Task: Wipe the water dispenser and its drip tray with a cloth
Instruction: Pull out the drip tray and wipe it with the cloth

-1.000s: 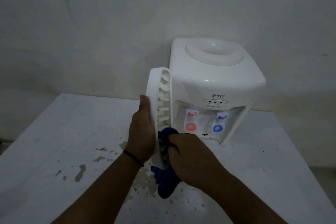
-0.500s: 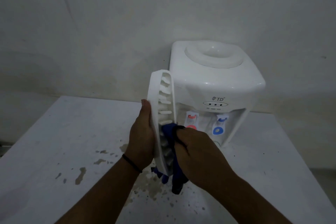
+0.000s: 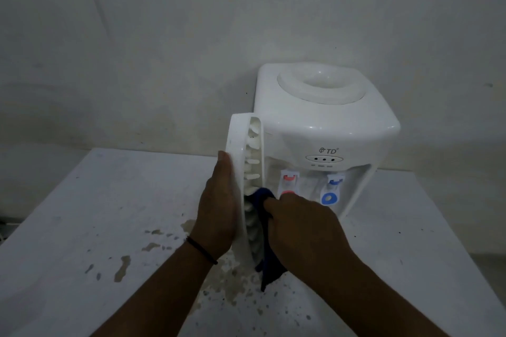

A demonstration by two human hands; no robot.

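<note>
The drip tray (image 3: 238, 172) is gripped along its back by the left hand (image 3: 219, 210), thumb laid up the edge. It is held on end, long axis upright, slotted face turned toward the right hand (image 3: 301, 227). A dark blue cloth (image 3: 264, 230) is bunched in the curled right hand and pressed against the slots. The water dispenser (image 3: 325, 128) is seen just beyond both hands, on the bench (image 3: 82, 227).

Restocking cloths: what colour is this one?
Dark blue; the cloth shows in the head view, gripped by the right hand.
</note>
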